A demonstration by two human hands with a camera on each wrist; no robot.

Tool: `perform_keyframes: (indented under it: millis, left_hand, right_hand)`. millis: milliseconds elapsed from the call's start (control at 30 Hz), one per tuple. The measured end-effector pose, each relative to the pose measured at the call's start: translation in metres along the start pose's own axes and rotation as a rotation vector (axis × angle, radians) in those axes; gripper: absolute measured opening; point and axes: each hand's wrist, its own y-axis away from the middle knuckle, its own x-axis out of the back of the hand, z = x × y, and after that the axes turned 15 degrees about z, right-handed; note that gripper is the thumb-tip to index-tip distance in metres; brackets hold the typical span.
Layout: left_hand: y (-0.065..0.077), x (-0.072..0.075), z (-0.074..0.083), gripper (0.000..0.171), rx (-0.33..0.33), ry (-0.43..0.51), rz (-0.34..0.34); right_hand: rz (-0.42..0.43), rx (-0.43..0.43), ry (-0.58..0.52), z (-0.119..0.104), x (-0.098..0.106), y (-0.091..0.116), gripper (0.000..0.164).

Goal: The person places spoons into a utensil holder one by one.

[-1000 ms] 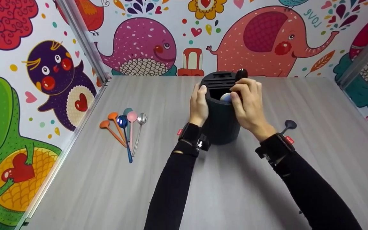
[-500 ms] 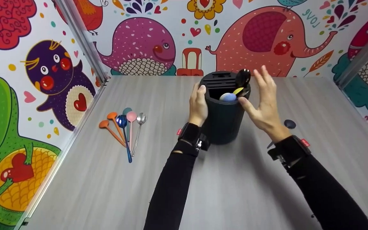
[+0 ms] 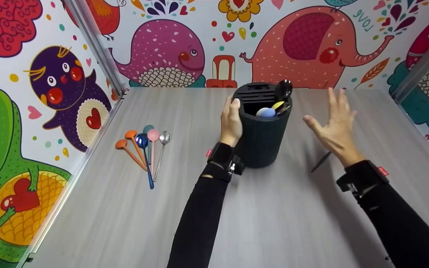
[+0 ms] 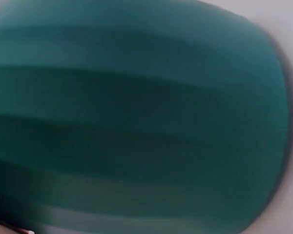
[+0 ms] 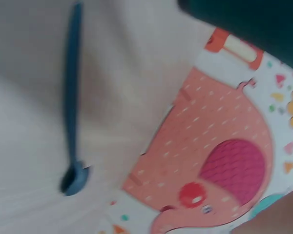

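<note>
A dark green utensil holder (image 3: 261, 143) with a slotted black top stands on the table. My left hand (image 3: 231, 124) grips its left side, thumb at the rim. Its ribbed green wall (image 4: 136, 112) fills the left wrist view. From the opening show a glossy black spoon (image 3: 283, 89), a yellow piece (image 3: 277, 105) and a rounded blue-and-white end (image 3: 266, 112). Off to the holder's right, my right hand (image 3: 335, 128) is raised with fingers spread and holds nothing. Below it lies a dark blue-grey spoon (image 5: 72, 107); in the head view only its handle (image 3: 321, 162) shows, the rest behind the hand.
Several loose spoons lie fanned out on the left of the table: orange ones (image 3: 125, 145), a shiny blue one (image 3: 142, 141), a teal one (image 3: 148, 128), a pink one (image 3: 153, 136) and a silver one (image 3: 164, 137). Printed cartoon walls (image 3: 169, 52) enclose the table.
My right hand has let go of the black spoon at the holder's rim and moved right, its fingers spreading. The left hand and the holder have stayed almost in place.
</note>
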Motion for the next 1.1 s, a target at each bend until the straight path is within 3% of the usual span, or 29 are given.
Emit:
perform_keyframes:
  millis: [233,500,867,1000,1100]
  left_hand:
    - [-0.001,0.001,0.002,0.056,0.027,-0.015,-0.010]
    - [-0.001,0.000,0.001,0.054,0.010,0.002,-0.003]
    - [0.000,0.000,0.002,0.055,0.011,-0.012,-0.013]
    - [0.001,0.000,0.002,0.055,0.011,-0.004,-0.018]
    - [0.001,0.000,0.002,0.056,0.011,-0.004,-0.012]
  right_hand:
    - [-0.209,-0.257,0.209,0.039,0.013,-0.003,0.110]
    - [-0.345,-0.410,0.319,0.067,0.013,0.004,0.127]
    - [-0.506,-0.502,0.449,0.079,-0.001,0.015,0.136]
    - [-0.544,-0.486,0.501,0.078,-0.003,0.016,0.120]
    - [-0.531,-0.406,0.516,0.076,-0.005,0.016,0.098]
